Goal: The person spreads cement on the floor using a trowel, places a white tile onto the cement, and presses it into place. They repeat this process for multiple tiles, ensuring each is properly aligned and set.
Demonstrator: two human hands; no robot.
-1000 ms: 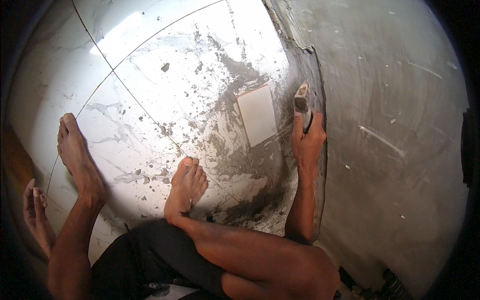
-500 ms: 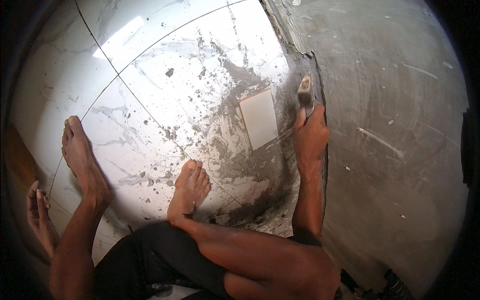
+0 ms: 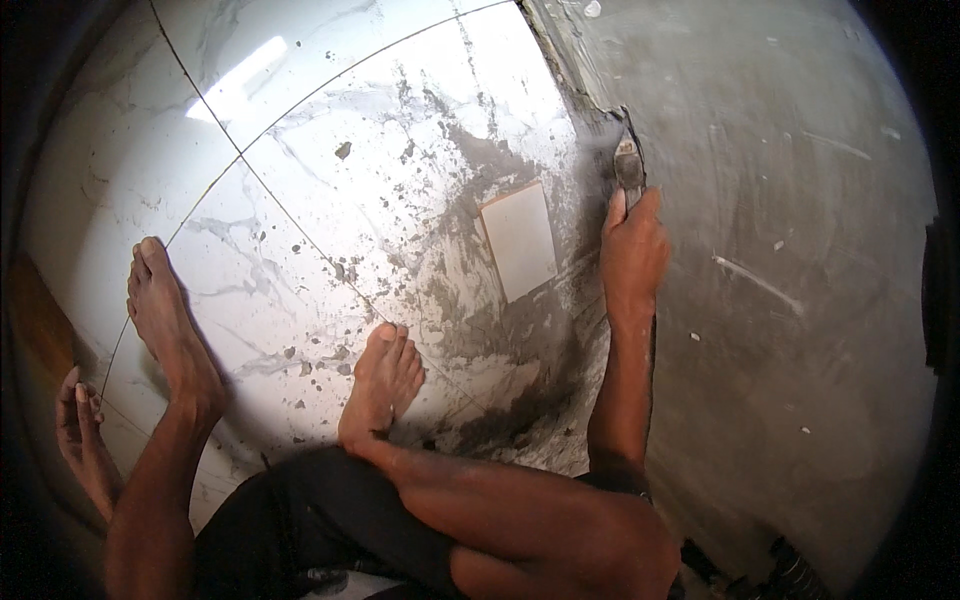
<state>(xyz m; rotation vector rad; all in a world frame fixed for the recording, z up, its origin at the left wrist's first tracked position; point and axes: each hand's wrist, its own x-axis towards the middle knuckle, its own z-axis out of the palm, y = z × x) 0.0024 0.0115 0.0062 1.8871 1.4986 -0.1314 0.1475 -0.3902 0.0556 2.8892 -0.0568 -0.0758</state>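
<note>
My right hand (image 3: 632, 245) grips a small, grey-stained hand tool (image 3: 628, 162) with a pale top, held at the rough mortar strip (image 3: 590, 120) along the base of the grey plastered wall (image 3: 790, 200). A small white tile (image 3: 518, 242) with a tan edge lies just left of it on mortar-smeared flooring. My left hand (image 3: 82, 430) is at the far left beside my left leg, its fingers loosely bent and apart, holding nothing that I can see, near a brown wooden surface (image 3: 42, 315).
My bare feet rest on white marble-patterned floor tiles (image 3: 260, 100), the left foot (image 3: 160, 300) and the right foot (image 3: 380, 375). Grey chips and dried smears are scattered around them. A dark ridged object (image 3: 785, 565), unclear, is at the lower right.
My right hand and the tool have moved forward along the wall's base, slightly rightward. The rest of the picture has shifted slightly, while my left hand keeps a similar pose.
</note>
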